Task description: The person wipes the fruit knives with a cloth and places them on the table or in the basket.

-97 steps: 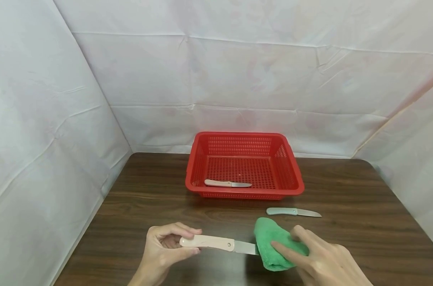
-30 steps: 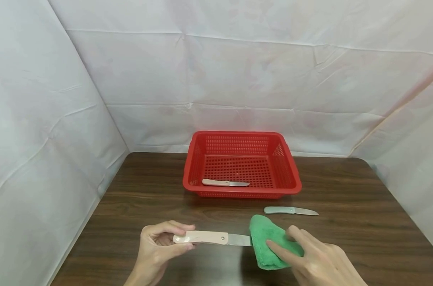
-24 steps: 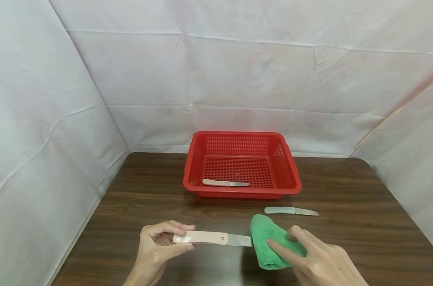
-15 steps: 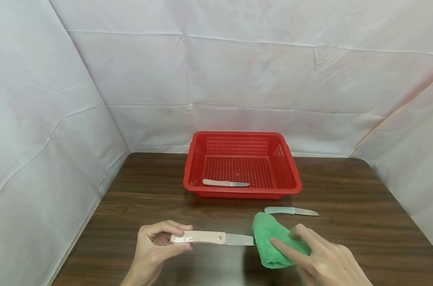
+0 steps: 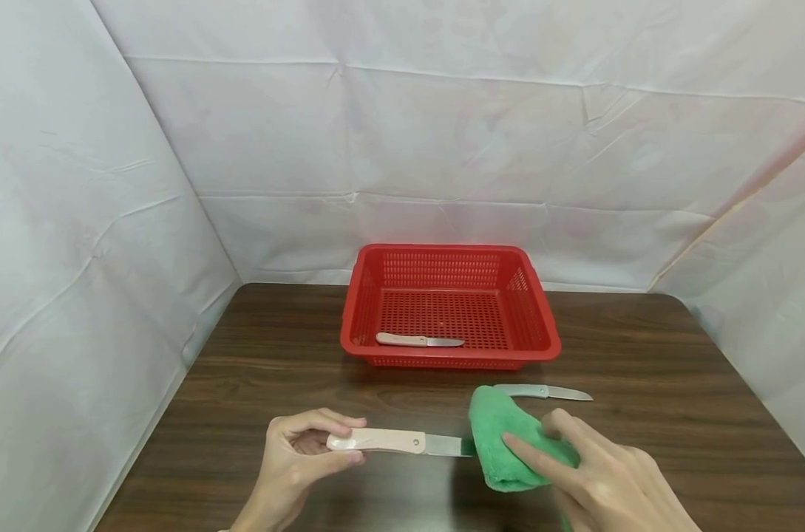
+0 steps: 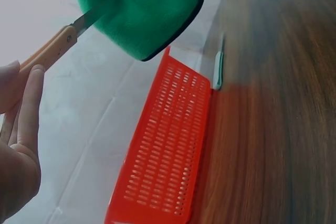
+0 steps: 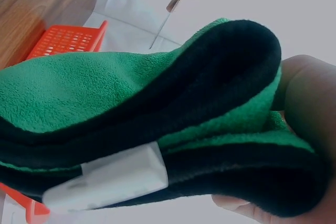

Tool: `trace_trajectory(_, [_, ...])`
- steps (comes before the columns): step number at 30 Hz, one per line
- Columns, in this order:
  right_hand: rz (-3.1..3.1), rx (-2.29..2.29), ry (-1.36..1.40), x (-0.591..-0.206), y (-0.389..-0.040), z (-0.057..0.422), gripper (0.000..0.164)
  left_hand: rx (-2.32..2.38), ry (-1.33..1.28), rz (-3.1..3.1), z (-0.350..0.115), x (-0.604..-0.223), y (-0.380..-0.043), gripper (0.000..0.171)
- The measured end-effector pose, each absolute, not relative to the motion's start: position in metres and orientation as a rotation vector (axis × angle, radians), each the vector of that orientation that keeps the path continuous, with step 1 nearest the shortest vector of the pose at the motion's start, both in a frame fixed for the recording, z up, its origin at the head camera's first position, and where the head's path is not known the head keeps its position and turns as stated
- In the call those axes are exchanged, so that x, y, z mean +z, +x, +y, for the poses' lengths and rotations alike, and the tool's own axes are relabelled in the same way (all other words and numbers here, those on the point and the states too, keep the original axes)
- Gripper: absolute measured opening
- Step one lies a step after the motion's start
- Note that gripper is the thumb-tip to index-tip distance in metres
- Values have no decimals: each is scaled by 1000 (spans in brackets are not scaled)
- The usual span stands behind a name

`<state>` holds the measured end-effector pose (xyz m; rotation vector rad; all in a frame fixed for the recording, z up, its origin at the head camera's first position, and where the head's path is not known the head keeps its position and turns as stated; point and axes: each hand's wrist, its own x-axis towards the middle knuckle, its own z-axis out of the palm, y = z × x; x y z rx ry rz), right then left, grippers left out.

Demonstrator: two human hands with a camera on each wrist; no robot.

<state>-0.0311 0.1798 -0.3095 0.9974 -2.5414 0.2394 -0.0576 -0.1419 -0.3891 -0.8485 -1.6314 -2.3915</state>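
Observation:
My left hand (image 5: pixel 296 462) pinches the butt of a pale pink folding knife (image 5: pixel 378 440) between thumb and fingers, blade out to the right. A folded green cloth (image 5: pixel 511 447) is in my right hand (image 5: pixel 605 473), held between the fingers, right at the blade's tip. In the left wrist view the blade of the knife (image 6: pixel 52 48) overlaps the cloth (image 6: pixel 144 17). The right wrist view shows the dark edging and white tag (image 7: pixel 113 177) of the cloth (image 7: pixel 89 82). Both hands are above the table.
A red plastic basket (image 5: pixel 452 355) stands at the back of the brown wooden table (image 5: pixel 242 391), with another pink-handled knife (image 5: pixel 402 340) inside. In front of it lies a pale blue-handled knife (image 5: pixel 562 394), its handle end behind the cloth. White sheeting (image 5: pixel 442 133) surrounds the table.
The cloth has moved slightly away from me and now covers the end of the blue knife's handle. The pink knife has shifted a little right since half a second ago.

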Motion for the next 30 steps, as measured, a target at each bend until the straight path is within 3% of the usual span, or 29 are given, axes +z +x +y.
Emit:
trace_trajectory(6, [-2550,259,1000,-307,-32,175,54,-2404,-836,-1629,-136,-392,-59,37])
trace_trajectory(8, [-2581,258,1008,-306,-33,174,44,-2404,-828,-1634,-135,-392,-59,37])
trace_trajectory(13, [-2564,266,1034,-305,-35,169,42,-2411,-822,-1636,-130,-393,-59,34])
trace_trajectory(15, [-2526,273,1044,-307,-36,167,53,-2417,-820,-1633,-129,-393,-59,33])
trace_trajectory(30, [-2526,342,1169,-311,-41,156,51,-2428,-807,-1587,-119,-394,-60,31])
